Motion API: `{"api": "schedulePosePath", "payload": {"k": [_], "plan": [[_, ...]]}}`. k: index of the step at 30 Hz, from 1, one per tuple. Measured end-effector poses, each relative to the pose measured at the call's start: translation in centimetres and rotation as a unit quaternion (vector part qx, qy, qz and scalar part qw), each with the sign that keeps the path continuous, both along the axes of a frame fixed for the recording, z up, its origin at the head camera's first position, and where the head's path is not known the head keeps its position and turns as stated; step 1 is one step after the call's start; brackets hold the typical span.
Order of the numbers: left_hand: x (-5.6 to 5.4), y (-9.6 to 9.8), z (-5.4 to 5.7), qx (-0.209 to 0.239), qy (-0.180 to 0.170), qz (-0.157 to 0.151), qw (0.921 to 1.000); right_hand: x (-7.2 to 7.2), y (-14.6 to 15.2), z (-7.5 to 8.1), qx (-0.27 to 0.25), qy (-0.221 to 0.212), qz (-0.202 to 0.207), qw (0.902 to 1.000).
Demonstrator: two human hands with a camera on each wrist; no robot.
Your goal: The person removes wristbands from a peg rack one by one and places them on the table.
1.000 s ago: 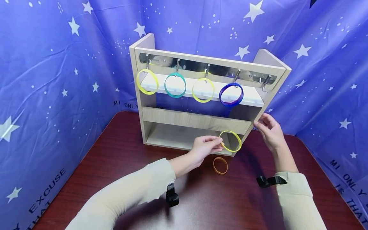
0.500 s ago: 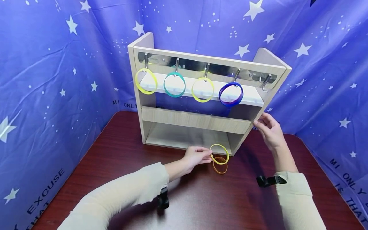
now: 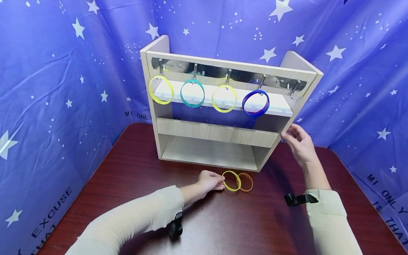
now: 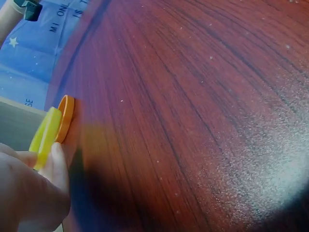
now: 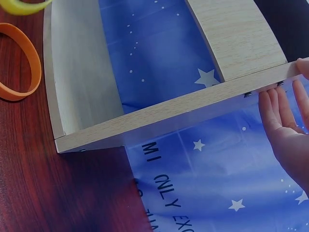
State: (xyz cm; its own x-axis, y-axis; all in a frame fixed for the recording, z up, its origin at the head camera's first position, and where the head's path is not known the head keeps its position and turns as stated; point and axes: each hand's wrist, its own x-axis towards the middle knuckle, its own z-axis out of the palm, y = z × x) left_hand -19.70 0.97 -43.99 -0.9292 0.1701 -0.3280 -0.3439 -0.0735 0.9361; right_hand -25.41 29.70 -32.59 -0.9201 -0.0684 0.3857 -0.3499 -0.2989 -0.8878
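Observation:
My left hand (image 3: pixel 210 181) pinches a yellow silicone wristband (image 3: pixel 232 190) by its left side, between thumb and fingers, low over the table in front of the wooden rack (image 3: pixel 218 132). An orange wristband (image 3: pixel 250 181) lies on the table just right of it; in the head view their rims overlap. The left wrist view shows the yellow band (image 4: pixel 47 137) tilted up at the fingertips; whether it touches the table I cannot tell. My right hand (image 3: pixel 300 147) grips the rack's right side panel, thumb at the front edge and fingers (image 5: pixel 271 108) along the outer face.
On the rack's hooks hang a yellow band (image 3: pixel 154 97), a teal band (image 3: pixel 182 97), another yellow band (image 3: pixel 214 102) and a dark blue band (image 3: pixel 267 104). The far-right hook (image 3: pixel 294 91) carries none. Blue star-printed cloth (image 3: pixel 95 71) surrounds the dark red table (image 3: pixel 242 223).
My left hand has moved left and toward the front with the yellow wristband, down from before the rack's lower right corner to beside the orange wristband. The right hand has stayed on the panel.

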Motion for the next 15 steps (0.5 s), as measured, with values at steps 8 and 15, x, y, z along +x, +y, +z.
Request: {"api": "schedulePosePath", "payload": {"k": [8, 15], "plan": [[-0.37, -0.50, 0.19, -0.037, -0.022, 0.017, 0.9989, 0.10, 0.05, 0.07, 0.001, -0.008, -0.002, 1.0000], [-0.85, -1.02, 0.19, -0.058, -0.020, 0.028, 0.9977, 0.10, 0.00, 0.11, 0.002, -0.007, -0.003, 1.0000]]}}
